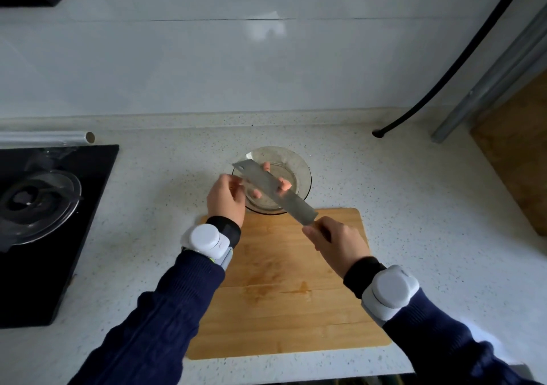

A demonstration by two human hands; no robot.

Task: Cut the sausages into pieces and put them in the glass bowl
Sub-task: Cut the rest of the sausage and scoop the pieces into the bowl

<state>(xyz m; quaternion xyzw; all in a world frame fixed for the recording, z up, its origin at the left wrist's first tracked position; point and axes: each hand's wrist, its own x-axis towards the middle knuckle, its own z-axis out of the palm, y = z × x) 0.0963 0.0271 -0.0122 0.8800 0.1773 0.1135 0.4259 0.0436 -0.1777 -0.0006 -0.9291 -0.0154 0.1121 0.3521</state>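
1. One black glass hob (44, 266) lay at the far left of the speckled white counter (414, 192). A round burner (35, 198) sat in it, and a silvery roll of foil (44, 138) lay along its back edge.
2. The left hand (226, 198), with a white puck-shaped band (207, 241) on the wrist, reached to the near side of the blade. Its fingers were loosely bent and gripped nothing that I could see.
3. The round clear glass bowl (305, 174) stood on the counter, touching the far edge of the board.
4. The broad steel cleaver (272, 189) was held tilted over that bowl, its tip toward the left.
5. Several small pink pieces of sausage (285, 184) showed along the blade's far edge, over the bowl. One more lay lower, inside the glass.
6. The right hand (337, 242) was wrapped tightly round the cleaver's handle, above the pale wooden cutting board (281, 296). I saw no sausage on the board.
7. A black hose (444, 74) curved down the tiled wall to the counter at the right, near a brown wooden panel (515, 154).
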